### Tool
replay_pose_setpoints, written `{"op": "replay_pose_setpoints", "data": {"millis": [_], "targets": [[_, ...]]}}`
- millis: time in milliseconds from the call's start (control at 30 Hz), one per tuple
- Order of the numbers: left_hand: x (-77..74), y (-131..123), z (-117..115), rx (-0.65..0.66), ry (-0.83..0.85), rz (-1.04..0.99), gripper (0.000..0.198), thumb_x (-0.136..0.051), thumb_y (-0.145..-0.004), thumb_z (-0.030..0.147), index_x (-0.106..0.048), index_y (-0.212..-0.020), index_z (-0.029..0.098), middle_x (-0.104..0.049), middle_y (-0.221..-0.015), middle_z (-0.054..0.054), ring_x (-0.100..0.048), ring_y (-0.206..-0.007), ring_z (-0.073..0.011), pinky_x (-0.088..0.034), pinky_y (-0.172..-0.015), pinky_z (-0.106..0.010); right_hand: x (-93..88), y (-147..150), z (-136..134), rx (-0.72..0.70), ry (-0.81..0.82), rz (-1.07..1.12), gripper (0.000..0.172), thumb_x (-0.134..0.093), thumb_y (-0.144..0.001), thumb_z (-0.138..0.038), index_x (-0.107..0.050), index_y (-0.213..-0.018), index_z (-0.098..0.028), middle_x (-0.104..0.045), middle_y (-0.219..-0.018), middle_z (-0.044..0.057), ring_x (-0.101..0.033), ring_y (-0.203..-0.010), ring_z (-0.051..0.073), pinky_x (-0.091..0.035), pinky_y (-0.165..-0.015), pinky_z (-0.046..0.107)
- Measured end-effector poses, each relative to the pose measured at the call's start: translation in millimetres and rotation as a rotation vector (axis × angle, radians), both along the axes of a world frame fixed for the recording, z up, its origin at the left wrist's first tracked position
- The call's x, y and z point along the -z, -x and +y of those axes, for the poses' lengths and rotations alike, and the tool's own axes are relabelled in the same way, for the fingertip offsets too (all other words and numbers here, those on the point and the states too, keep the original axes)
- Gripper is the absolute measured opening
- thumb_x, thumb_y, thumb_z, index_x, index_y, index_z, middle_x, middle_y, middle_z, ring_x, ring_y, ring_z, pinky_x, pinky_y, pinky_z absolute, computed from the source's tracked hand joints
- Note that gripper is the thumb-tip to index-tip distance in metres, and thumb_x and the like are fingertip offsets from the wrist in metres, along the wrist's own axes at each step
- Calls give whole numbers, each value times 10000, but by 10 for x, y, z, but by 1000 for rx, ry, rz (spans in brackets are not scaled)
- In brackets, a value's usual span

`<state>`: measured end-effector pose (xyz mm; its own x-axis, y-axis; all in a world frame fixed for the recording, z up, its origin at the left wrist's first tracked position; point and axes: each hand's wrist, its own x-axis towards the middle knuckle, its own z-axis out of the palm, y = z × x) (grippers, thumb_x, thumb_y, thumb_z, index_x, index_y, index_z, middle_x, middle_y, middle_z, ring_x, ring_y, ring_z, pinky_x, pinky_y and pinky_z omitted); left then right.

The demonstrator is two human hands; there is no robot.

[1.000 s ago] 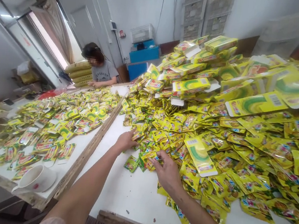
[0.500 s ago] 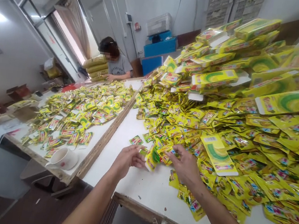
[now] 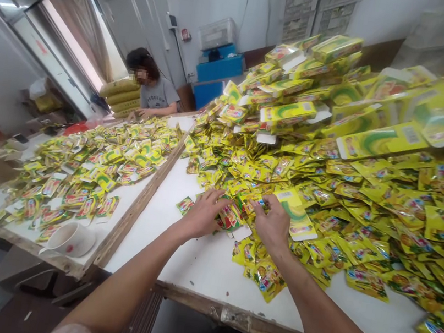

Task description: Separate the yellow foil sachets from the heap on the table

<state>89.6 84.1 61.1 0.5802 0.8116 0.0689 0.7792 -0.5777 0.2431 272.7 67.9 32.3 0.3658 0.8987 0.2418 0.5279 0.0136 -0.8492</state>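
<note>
My left hand (image 3: 204, 212) is curled at the edge of a small printed carton (image 3: 232, 218), its fingers over the far side. A white flap (image 3: 242, 232) sticks out at the carton's near end. Just to the right, my right hand (image 3: 273, 223) pinches what looks like a yellow sachet (image 3: 256, 204) at the carton's far side; its fingertips partly cover it. A large heap of yellow sachets (image 3: 342, 198) spreads beyond and right of my hands. A flat yellow box (image 3: 295, 216) lies right behind my right hand.
Flat yellow boxes (image 3: 288, 112) are stacked on the heap. A wooden strip (image 3: 142, 199) divides the white tabletop (image 3: 152, 245). Left of it are many small cartons (image 3: 92, 169) and a white mug (image 3: 71, 240). A person (image 3: 154, 89) sits at the far end.
The view has swung right. The carton between my hands has turned from its yellow-green face to a red-and-green printed one, and my left hand has moved over its edge.
</note>
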Motion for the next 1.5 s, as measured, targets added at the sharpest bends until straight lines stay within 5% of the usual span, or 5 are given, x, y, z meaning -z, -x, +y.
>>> {"op": "replay_pose_setpoints", "data": {"millis": [300,533,767,1067,1500], "targets": [[-49,-158,286,74,29,153,549,-778,-548,361,-592,-1035,188,-616,-944,-93,-544,-920,-287,-392,-792,-355,-66,-71,15,47,-103,95,230,-517,-753,-417,-537,-805,-195,-553,-690,24,-421,-570,149,-321,-573,266],[79,202,-129,-317,308,-489,295,-619,-721,437,-688,-863,188,-651,-755,-14,-569,-718,-189,-402,-638,-262,-165,-110,32,-4,-229,424,290,-574,-727,-458,-438,-694,-205,-372,-599,-52,-354,-554,105,-306,-529,226],[270,301,-501,-495,537,-1093,378,-710,-674,350,-671,-984,138,-688,-830,-41,-588,-728,-170,-442,-672,-258,9,-2,9,-406,-87,218,222,-576,-736,-408,-499,-734,-199,-482,-646,-27,-417,-581,121,-332,-563,237],[323,353,-605,-475,591,-1130,367,-734,-661,316,-693,-976,134,-695,-839,-55,-609,-762,-182,-467,-703,-268,-128,-118,-21,-675,19,-7,147,-530,-767,-342,-503,-753,-198,-508,-678,-24,-448,-661,137,-357,-645,251],[393,119,-660,-449,745,-1313,523,-771,-609,255,-631,-1105,172,-681,-1001,-73,-635,-850,-199,-482,-704,-249,-24,112,-88,-312,-2,124,299,-573,-737,-462,-567,-622,-186,-501,-547,-25,-408,-520,121,-298,-513,240]]}}
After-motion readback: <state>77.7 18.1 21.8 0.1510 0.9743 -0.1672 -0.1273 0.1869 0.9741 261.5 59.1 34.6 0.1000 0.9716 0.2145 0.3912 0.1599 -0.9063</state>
